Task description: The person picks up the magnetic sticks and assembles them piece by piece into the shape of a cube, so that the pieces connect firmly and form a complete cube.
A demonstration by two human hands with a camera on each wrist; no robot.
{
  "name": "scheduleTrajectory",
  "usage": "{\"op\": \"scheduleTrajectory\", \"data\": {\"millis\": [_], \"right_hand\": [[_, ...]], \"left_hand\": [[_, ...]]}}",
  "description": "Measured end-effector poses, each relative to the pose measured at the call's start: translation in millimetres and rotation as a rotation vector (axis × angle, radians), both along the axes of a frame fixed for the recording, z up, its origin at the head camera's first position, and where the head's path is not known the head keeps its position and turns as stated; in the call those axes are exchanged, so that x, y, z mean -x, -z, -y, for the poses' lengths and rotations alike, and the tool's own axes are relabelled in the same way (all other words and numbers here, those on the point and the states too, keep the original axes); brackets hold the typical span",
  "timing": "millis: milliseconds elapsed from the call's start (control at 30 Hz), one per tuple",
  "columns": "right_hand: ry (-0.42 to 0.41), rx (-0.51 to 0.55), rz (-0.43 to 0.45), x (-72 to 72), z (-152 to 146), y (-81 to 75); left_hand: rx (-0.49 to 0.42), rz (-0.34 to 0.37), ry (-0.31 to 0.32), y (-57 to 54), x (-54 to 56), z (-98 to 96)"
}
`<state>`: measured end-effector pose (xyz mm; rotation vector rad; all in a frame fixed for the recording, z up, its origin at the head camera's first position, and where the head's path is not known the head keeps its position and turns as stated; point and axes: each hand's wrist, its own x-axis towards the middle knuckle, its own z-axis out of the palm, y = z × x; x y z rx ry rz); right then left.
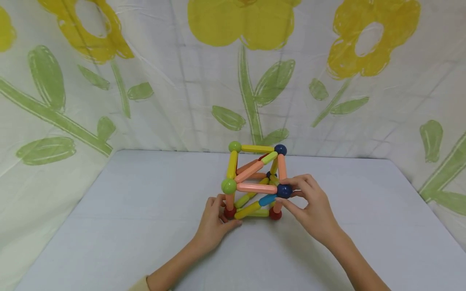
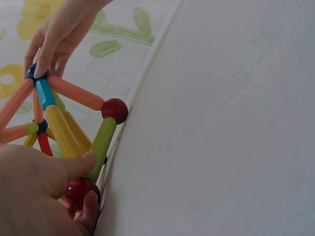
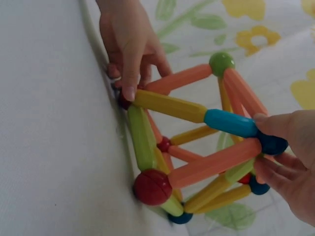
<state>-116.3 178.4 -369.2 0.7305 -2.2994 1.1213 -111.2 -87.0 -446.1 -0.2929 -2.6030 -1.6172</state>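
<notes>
A cube-shaped frame of coloured sticks and balls stands on the table, with slanted sticks across several faces. My left hand (image 1: 212,227) grips the red ball (image 2: 82,192) at its front lower left corner, thumb and fingers on either side. At the front upper right corner, my right hand (image 1: 314,210) pinches the dark blue ball (image 1: 284,191) between thumb and fingers. From that ball a blue stick (image 3: 230,123) joined to a yellow stick (image 3: 170,105) slants down to the held red ball. Green balls (image 1: 229,186) mark the upper left corners. Another red ball (image 3: 153,187) sits at the front lower right.
A white-covered table (image 1: 145,194) spreads around the frame on all sides. Behind it hangs a pale curtain (image 1: 164,93) printed with yellow flowers and green leaves, meeting the table's back edge.
</notes>
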Motion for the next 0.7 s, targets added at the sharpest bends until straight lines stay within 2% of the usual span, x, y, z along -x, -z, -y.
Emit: {"op": "scheduleTrajectory", "data": {"millis": [233,533,700], "right_hand": [[-0.056,0.036,0.049,2.2,-5.4,-2.0],[-0.078,0.053,0.09,4.0,-7.9,-1.4],[-0.088,0.066,0.107,5.0,-7.8,-0.5]], "left_hand": [[-0.024,-0.015,0.0,2.5,1.4,0.8],[-0.033,-0.114,-0.023,5.5,1.6,0.0],[-0.034,-0.135,-0.028,6.0,2.2,0.5]]}}
